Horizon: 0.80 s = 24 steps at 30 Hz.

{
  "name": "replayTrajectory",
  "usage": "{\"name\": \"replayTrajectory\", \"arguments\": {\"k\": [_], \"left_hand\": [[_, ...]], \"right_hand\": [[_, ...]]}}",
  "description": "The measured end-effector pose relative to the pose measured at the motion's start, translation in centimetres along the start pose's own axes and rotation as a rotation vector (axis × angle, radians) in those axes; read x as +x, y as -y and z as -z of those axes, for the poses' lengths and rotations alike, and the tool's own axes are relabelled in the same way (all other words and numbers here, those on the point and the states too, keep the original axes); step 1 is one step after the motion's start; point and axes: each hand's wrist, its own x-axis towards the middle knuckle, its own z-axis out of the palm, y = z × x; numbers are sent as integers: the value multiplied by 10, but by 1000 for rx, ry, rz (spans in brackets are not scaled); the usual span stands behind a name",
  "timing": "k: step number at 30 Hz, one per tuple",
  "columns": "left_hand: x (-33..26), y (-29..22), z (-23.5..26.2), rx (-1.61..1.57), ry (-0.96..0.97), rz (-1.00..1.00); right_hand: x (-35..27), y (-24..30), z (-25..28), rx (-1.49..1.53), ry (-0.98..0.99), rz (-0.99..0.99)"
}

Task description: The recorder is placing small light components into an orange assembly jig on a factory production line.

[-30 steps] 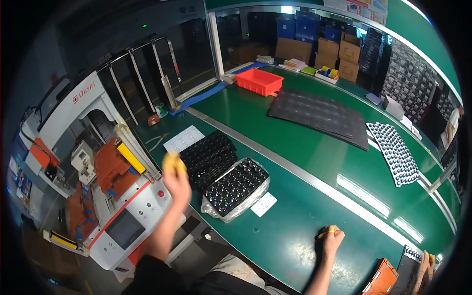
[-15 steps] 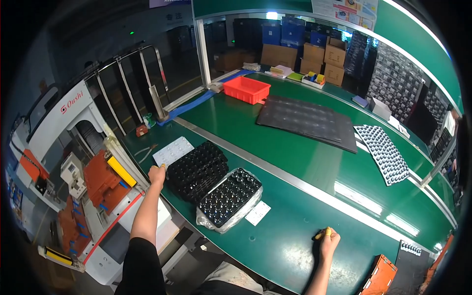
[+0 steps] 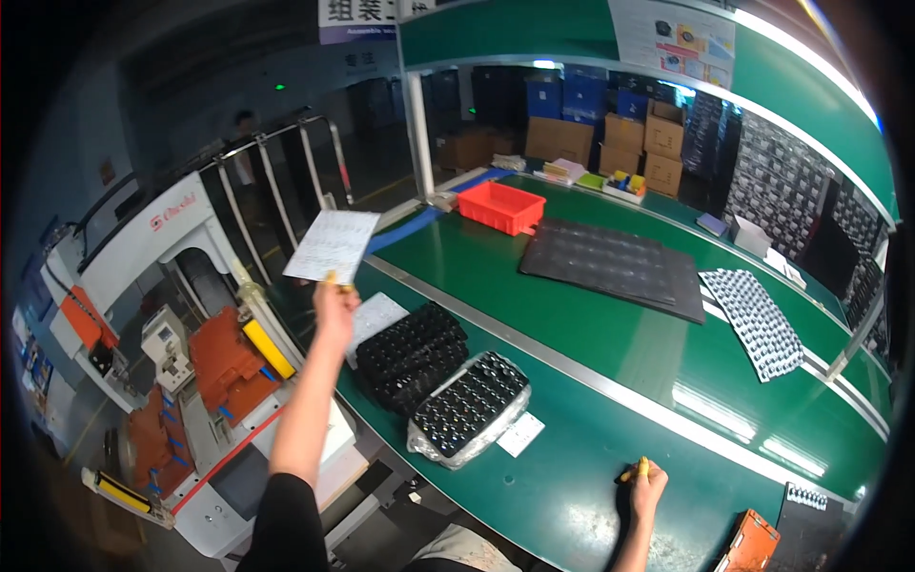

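**Person lifts a sheet of paper above a green workbench**

A long green workbench point(image 3: 591, 315) fills the middle and right of the frame. At far left stands a white and orange machine point(image 3: 181, 353). On the bench, upper centre, lies a wide black mat point(image 3: 610, 272), with a red bin point(image 3: 502, 206) behind it. Lower centre sit two black trays point(image 3: 410, 353), one more wrapped in clear plastic point(image 3: 469, 408), and a small white card point(image 3: 520, 434).

The left hand point(image 3: 334, 310) is raised at centre left, fingers pinched shut on the lower edge of a white paper sheet point(image 3: 332, 246), held up in the air. The right hand point(image 3: 648, 484), lower right, rests on the bench in a loose fist; whether it grips anything I cannot tell.

The paper seems to be mid-lift for reading.
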Motion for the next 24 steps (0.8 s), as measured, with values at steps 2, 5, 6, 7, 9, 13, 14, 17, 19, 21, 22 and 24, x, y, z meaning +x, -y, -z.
{"name": "replayTrajectory", "arguments": {"k": [2, 5, 6, 7, 9, 13, 14, 17, 19, 21, 22, 24], "left_hand": [[-52, -7, -56, -6, -2, 31], [-169, 14, -108, 144, 387, 197], [-218, 22, -122, 174, 404, 298], [-258, 44, -113, 161, 439, 373], [-339, 76, -116, 120, 670, 472], [-450, 160, -126, 77, 666, 853], [-455, 169, -130, 95, 653, 796], [-439, 174, -139, 240, 890, 848], [-416, 175, -133, 209, 1045, 802], [-390, 166, -134, -19, 1190, 798], [-378, 167, -128, -158, 1078, 969], [-375, 174, -129, -208, 846, 1143]], "right_hand": [[-1, -20, 1, 20, 47, 27], [-14, -8, 1, 139, 202, -72], [-19, -1, -2, 223, 244, -130], [-25, 12, -11, 313, 310, -181], [-28, 20, -17, 503, 430, -205], [-35, 15, -24, 899, 375, -512], [-32, 18, -24, 770, 196, -561], [-19, 12, -16, 675, 124, -445], [-10, 32, -15, 616, 44, -485], [-3, 26, -3, 479, 17, -409], [-3, 21, -3, 487, -10, -421], [-6, 17, 6, 112, -27, -321]]}}
